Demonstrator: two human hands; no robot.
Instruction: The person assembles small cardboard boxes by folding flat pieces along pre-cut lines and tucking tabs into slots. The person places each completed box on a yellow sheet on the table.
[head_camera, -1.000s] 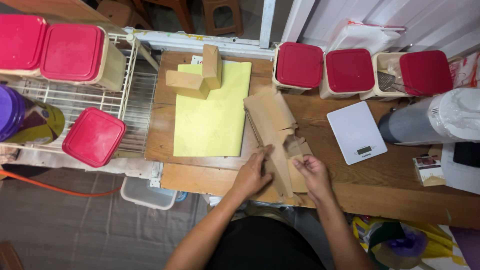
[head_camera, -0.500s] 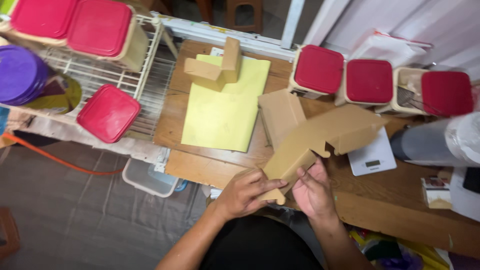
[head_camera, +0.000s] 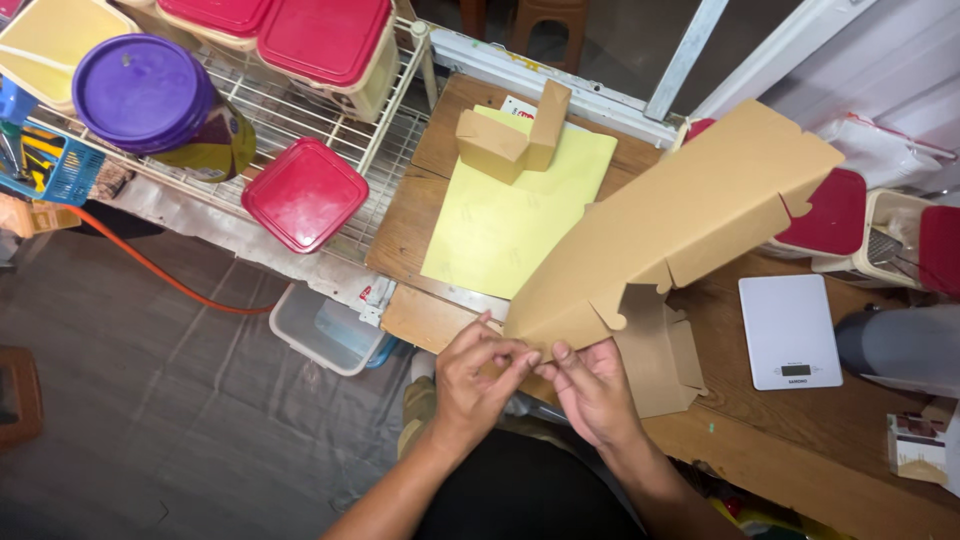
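Item: flat cardboard box blank (head_camera: 680, 225), near end pinched by my left hand (head_camera: 478, 372) and right hand (head_camera: 596, 390), long axis rising away up-right.

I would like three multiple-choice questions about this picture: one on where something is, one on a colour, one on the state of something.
1. Where do the two small folded boxes lie?
A. on the yellow sheet
B. on the white scale
C. on the wire rack

2. What colour is the round lid at upper left?
A. red
B. purple
C. green

3. In what state is the large cardboard blank?
A. lying flat on the table
B. raised off the table, held at its lower corner
C. closed into a finished box

Answers:
1. A: both small boxes rest at the far end of the yellow sheet.
2. B: the round lid is purple; the square lids near it are red.
3. B: the left hand and the right hand pinch the lower corner, and the blank slants up with its flaps open.
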